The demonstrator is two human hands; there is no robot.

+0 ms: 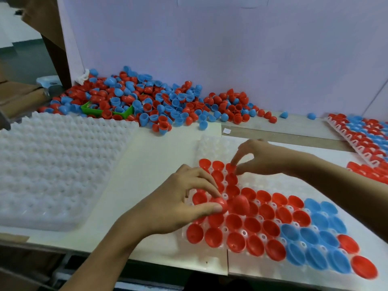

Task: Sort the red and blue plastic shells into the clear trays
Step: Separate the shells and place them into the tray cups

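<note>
Left hand [178, 204] pinching a red shell [220, 203] over the clear tray [212, 148] near the worktop's front edge; right hand [260, 157] pinching another red shell [231, 167] farther back, nearer the empty cells.

Even, soft indoor light, faint shadows, slight blur throughout (wide-angle bending at the edges).

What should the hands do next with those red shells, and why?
Probably the left hand should press the red shell it pinches down into an open pocket of the clear tray beside the other red ones. The right hand is already at a red shell in the upper row, and the far pockets there look unfilled, so the red block seems to be growing that way.
</note>
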